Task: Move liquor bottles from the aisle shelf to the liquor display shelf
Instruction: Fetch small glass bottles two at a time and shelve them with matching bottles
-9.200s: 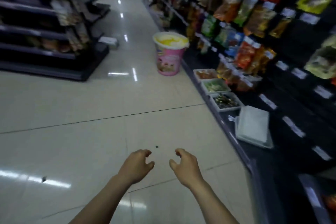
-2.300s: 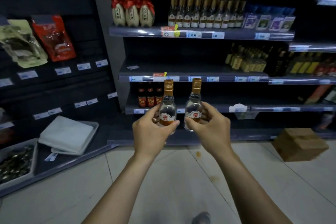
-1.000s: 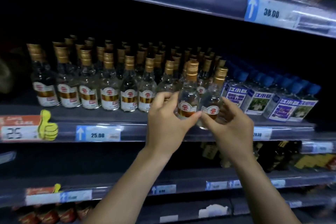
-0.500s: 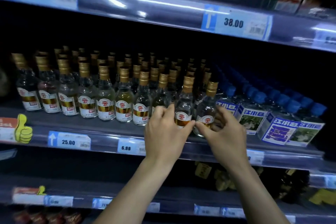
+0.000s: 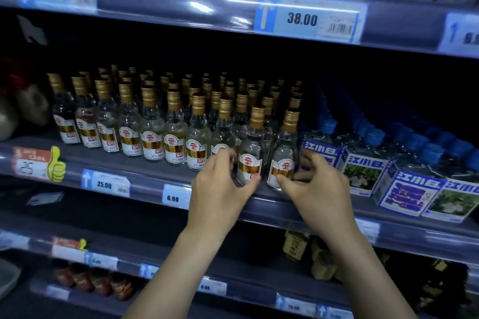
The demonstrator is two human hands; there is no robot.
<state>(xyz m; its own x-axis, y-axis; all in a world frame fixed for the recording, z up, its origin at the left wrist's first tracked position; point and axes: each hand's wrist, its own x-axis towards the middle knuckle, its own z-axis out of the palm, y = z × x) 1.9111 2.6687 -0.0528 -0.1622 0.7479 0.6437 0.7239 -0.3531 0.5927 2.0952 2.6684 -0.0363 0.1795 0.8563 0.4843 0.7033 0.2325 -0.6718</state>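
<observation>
Two small clear liquor bottles with gold caps and red-gold labels stand at the front edge of the display shelf [image 5: 145, 179]. My left hand [image 5: 220, 189] curls around the left bottle [image 5: 250, 160], thumb touching its base. My right hand [image 5: 318, 189] pinches the right bottle [image 5: 283, 160] low on its label. Both bottles stand upright on the shelf board, at the right end of a row of several matching bottles [image 5: 153, 137].
Square blue-capped bottles with blue-and-white labels [image 5: 363, 171] crowd the shelf right of my hands. A shelf above carries 38.00 price tags [image 5: 305, 19]. Lower shelves hold dark bottles [image 5: 298, 246] and red-capped ones [image 5: 90, 280]. A round pale jar [image 5: 23, 103] sits far left.
The two bottles have come down onto the shelf edge beside the row. My hands have slid lower on them and the view has moved closer.
</observation>
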